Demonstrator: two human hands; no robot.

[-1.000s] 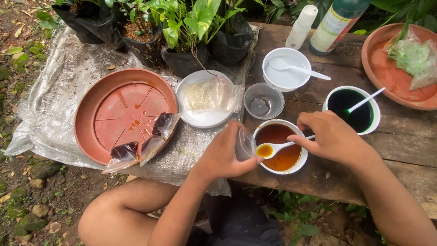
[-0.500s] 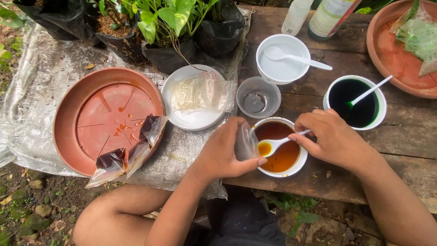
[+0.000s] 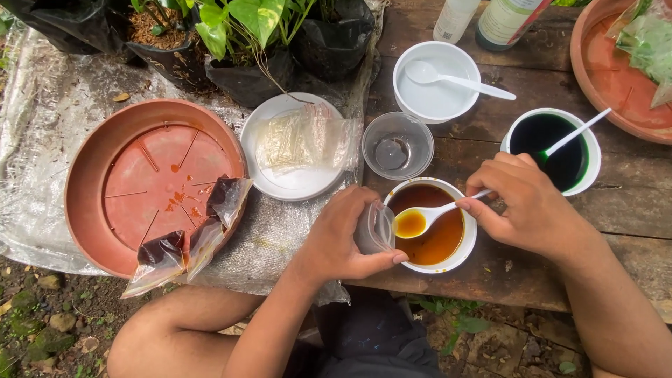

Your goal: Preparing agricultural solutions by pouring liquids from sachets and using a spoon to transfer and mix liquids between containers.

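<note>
My left hand (image 3: 343,238) grips a small clear plastic bag (image 3: 374,227) at the near left rim of a white bowl of orange-brown liquid (image 3: 448,245). My right hand (image 3: 532,203) pinches the handle of a white plastic spoon (image 3: 423,218). The spoon's bowl holds some of the orange liquid and hovers over the bowl, right beside the bag's mouth.
A brown plastic saucer (image 3: 105,175) holds two filled dark bags (image 3: 189,234). On a white plate (image 3: 294,182) lie several empty clear bags (image 3: 301,136). Behind are an empty clear cup (image 3: 399,143), a white bowl with spoon (image 3: 437,80), a dark green liquid bowl (image 3: 549,143), potted plants (image 3: 238,35), two bottles (image 3: 483,17) and another saucer (image 3: 616,70).
The spoon with orange liquid has stayed by the bag's mouth over the bowl. The view has shifted a little; both hands have kept their grips.
</note>
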